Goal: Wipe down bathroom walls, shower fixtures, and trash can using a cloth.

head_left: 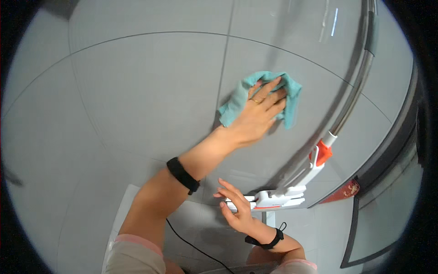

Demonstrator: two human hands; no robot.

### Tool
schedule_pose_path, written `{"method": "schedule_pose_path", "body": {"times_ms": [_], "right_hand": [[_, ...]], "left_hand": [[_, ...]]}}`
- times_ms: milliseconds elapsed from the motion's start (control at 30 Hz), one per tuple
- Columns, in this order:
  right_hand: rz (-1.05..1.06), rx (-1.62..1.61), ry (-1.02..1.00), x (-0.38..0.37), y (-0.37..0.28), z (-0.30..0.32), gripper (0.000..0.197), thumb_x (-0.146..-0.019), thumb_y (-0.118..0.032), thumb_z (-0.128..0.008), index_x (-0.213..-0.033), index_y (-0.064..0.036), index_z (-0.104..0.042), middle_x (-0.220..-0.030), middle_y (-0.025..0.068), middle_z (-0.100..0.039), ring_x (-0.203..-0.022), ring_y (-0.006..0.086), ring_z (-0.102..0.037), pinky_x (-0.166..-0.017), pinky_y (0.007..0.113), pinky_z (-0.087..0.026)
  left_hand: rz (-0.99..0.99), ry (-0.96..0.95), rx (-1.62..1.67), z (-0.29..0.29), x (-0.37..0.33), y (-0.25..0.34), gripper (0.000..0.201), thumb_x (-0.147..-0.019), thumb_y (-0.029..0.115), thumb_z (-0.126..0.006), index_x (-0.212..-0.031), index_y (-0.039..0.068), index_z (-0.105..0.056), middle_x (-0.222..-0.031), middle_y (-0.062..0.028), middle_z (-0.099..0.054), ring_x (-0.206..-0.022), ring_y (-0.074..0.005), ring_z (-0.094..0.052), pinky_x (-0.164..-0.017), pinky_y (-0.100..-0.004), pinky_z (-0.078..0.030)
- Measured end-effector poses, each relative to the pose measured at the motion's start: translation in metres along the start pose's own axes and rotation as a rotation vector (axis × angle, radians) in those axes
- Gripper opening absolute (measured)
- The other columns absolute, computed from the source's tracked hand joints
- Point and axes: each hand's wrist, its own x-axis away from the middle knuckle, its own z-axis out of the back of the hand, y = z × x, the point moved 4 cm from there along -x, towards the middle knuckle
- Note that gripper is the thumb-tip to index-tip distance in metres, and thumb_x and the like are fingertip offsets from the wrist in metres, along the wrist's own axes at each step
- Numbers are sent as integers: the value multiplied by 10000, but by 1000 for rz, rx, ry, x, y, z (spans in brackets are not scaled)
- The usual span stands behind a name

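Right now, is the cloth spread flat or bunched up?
Bunched up: the teal cloth sits crumpled under the left hand against the grey wall.

The left hand (261, 113) presses a teal cloth (248, 93) flat against the grey tiled wall (150, 91). The right hand (237, 208) hangs open near a white mop head (276, 199).
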Motion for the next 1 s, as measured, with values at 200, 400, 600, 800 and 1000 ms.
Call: {"method": "schedule_pose_path", "body": {"times_ms": [200, 400, 600, 800, 1000], "right_hand": [[-9, 35, 62, 4, -17, 26, 332, -782, 52, -483, -1113, 62, -493, -1254, 226, -411, -957, 257, -574, -818, 331, -452], [6, 209, 95, -3, -29, 40, 355, -797, -30, -495, -1141, 55, -472, -1272, 244, -386, -1100, 329, -476, -924, 390, -363], [299, 253, 135, -88, -61, 41, 533, -861, -211, -405, -1304, 51, -262, -1389, 250, -166, -1302, 387, -131, -1037, 445, -139], [179, 507, 258, -135, -21, 53, 628, -897, -419, -279, -1360, -10, -164, -1429, 190, -83, -1327, 345, -6, -1020, 492, 68], [133, 1308, 583, -153, 3, 95, 863, -809, -518, -438, -1314, 113, -134, -1405, 251, -79, -1317, 370, 14, -1023, 508, 66]], "left_hand": [[224, 53, -39, 18, 39, -36, 378, -739, 173, -575, -1102, 74, -536, -1304, -161, -353, -1296, -376, -132, -1019, -519, -173], [400, 88, -134, 36, 32, -12, 386, -787, 351, -479, -1053, 90, -581, -1270, -165, -395, -1286, -385, -158, -1015, -526, -127], [395, 83, 14, 21, 34, 17, 368, -809, 285, -489, -1129, 108, -538, -1237, -113, -455, -1249, -299, -273, -986, -442, -195], [359, 73, 77, 46, 44, 3, 420, -759, 125, -525, -1174, 72, -500, -1238, -74, -469, -1213, -256, -349, -933, -401, -268], [505, 305, 286, 63, 90, -3, 307, -801, 91, -463, -1086, 34, -564, -1109, -79, -572, -1088, -269, -478, -904, -375, -336]]}}
